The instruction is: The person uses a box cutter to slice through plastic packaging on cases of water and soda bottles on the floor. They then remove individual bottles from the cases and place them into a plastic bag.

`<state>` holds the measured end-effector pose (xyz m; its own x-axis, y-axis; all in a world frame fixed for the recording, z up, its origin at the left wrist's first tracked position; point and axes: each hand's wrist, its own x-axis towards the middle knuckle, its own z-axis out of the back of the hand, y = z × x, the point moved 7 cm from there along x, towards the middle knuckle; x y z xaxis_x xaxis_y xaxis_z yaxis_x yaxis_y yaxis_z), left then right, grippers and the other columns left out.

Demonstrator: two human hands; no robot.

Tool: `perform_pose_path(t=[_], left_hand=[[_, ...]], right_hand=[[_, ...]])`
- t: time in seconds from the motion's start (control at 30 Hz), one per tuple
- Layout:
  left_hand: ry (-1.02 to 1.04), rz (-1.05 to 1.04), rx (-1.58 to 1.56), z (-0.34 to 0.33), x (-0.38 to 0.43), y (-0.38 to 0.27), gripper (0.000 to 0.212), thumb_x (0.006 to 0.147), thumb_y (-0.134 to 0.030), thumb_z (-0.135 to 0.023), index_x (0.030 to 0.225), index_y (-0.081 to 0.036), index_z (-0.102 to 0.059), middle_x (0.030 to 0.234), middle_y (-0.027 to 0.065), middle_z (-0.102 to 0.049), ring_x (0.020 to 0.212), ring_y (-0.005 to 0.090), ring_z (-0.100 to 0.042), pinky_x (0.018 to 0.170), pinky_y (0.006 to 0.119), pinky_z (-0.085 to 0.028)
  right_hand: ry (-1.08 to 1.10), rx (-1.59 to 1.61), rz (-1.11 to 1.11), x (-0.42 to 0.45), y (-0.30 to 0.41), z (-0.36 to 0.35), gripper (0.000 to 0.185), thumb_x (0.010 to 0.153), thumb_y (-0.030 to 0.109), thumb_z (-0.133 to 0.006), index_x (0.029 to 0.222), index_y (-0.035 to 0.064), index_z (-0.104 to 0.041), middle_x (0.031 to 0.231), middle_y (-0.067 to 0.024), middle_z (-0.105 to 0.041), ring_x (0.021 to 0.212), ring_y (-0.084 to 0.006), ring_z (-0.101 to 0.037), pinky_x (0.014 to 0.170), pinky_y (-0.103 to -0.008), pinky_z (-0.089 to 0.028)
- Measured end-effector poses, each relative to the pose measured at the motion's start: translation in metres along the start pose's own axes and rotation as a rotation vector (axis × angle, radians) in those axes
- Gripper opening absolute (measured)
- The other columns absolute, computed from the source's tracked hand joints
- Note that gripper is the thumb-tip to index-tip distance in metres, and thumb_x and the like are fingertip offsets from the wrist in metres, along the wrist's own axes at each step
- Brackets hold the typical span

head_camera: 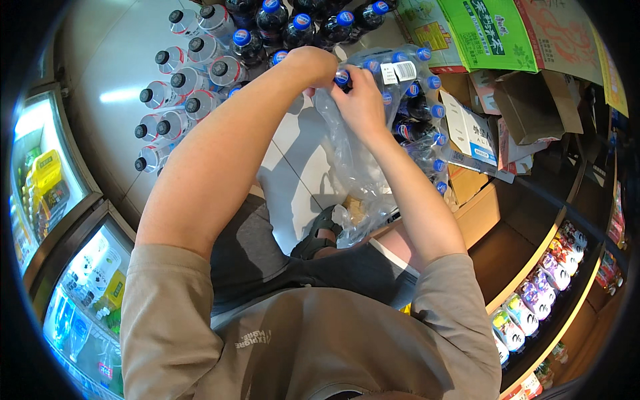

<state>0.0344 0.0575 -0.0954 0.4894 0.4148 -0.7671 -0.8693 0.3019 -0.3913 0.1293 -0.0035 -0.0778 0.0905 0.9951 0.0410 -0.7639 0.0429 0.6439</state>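
A cola bottle with a blue cap [342, 78] stands between my two hands. My left hand [316, 66] is bent down beside it, its fingers mostly hidden behind the wrist and back of the hand. My right hand [364, 102] has its thumb and fingers pinched at the bottle's neck and the clear plastic wrap [350, 155]. The loose wrap hangs towards my feet and still covers several cola bottles [415, 107] on the right. A white barcode label [398, 72] sticks to the film.
Unwrapped cola bottles [301, 31] stand ahead, beside clear bottles with black caps [186, 81] on the tiled floor [295, 160]. Cardboard boxes [535, 107] pile up at the right, above a shelf of drinks [537, 292]. Glass-fronted coolers [82, 295] line the left. My sandalled foot [317, 237] is below the wrap.
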Motion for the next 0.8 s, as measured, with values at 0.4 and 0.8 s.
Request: perform_pose_path(t=[0.4,0.8], left_hand=[[-0.131,0.117,0.090,-0.023,0.010,-0.011,0.020,0.086,-0.014,-0.058,0.096,-0.006,-0.073,0.088,0.0079,-0.074,0.078,0.0216,-0.072,0.066,0.037,-0.057],[0.068,-0.259,0.223,-0.087,-0.013,-0.106,0.028,0.083,-0.014,-0.060,0.108,-0.008,-0.071,0.111,0.0093,-0.070,0.102,0.0284,-0.067,0.079,0.042,-0.054]], right_hand=[[0.185,-0.240,0.189,-0.011,0.000,0.036,0.034,0.079,0.034,-0.070,0.093,0.0072,-0.054,0.079,-0.0161,-0.066,0.071,-0.0374,-0.064,0.062,-0.0457,-0.051],[-0.311,0.095,0.148,0.012,0.122,0.244,0.019,0.081,0.016,-0.073,0.078,0.0020,-0.061,0.065,0.0058,-0.051,0.060,-0.0006,-0.044,0.053,-0.0167,-0.037]])
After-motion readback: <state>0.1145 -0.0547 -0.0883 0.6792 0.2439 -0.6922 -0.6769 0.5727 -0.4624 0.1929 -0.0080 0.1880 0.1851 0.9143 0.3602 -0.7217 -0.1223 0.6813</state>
